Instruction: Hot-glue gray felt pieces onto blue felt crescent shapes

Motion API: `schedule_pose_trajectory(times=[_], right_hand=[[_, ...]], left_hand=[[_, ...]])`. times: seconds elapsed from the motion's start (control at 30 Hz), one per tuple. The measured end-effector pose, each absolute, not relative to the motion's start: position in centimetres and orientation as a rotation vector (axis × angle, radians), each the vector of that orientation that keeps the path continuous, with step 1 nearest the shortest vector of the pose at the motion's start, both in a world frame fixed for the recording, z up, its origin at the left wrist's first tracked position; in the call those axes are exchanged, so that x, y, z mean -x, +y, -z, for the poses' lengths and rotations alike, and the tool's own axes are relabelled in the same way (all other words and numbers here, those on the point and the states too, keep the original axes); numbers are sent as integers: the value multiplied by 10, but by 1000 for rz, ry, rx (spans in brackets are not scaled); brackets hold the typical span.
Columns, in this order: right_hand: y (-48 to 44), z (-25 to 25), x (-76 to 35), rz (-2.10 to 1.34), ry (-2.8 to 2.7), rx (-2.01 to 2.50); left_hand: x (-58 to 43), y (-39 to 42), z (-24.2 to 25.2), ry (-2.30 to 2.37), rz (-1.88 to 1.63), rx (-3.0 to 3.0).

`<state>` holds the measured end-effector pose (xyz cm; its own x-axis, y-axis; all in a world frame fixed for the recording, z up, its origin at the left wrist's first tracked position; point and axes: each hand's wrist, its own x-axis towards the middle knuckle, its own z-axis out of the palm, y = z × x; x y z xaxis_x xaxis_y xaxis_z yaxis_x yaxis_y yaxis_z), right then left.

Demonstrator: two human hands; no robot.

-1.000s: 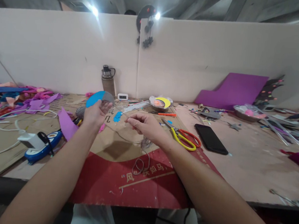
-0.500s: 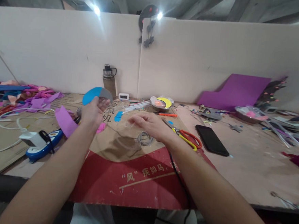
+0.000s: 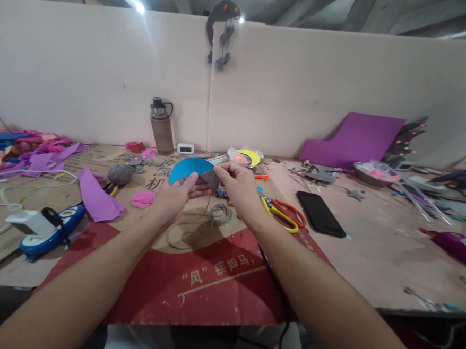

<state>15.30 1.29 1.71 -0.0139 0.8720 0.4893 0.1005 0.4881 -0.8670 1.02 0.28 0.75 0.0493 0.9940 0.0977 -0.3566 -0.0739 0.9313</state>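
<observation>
My left hand (image 3: 181, 195) is closed on a thin round disc, with the thumb over its front and the fingers behind. The blue and grey disc (image 3: 187, 170) is blue on its left part and grey on its right. My right hand (image 3: 238, 185) pinches at the disc's upper right edge; whether a thread is also between those fingertips cannot be made out. Below the hands lies a coil of grey cord (image 3: 219, 214), and a loose strand curves leftward from beneath the disc. Scissors with red and yellow handles (image 3: 288, 214) lie beside my right wrist.
A black phone (image 3: 321, 213) lies to the right. A pink scrap (image 3: 143, 199), a ball of grey yarn (image 3: 120, 174) and a blue power strip (image 3: 53, 231) are on the left. Behind stand a bottle (image 3: 162, 129), a small white clock (image 3: 185, 149) and a bowl with a yellow crescent (image 3: 250, 157).
My left hand has brought the disc rightward and down, in front of me. My right hand has risen to meet the disc's edge. The whole view has shifted slightly.
</observation>
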Motion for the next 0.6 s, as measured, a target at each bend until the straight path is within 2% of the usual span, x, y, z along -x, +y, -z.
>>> schedule_pose_trajectory(times=[0.13, 0.37, 0.47, 0.6], right_hand=[[15, -15, -152, -920, -1385, 856], [20, -12, -152, -1438, -1220, 685], [20, -9, -152, -1194, -1302, 840], [6, -9, -147, -386, -1508, 977]], left_hand=[[-9, 0, -14, 781, -1357, -1005], [-1, 3, -12, 750, -1298, -1022], [2, 8, -7, 866, -1323, -997], [4, 13, -3, 968, -1397, -972]])
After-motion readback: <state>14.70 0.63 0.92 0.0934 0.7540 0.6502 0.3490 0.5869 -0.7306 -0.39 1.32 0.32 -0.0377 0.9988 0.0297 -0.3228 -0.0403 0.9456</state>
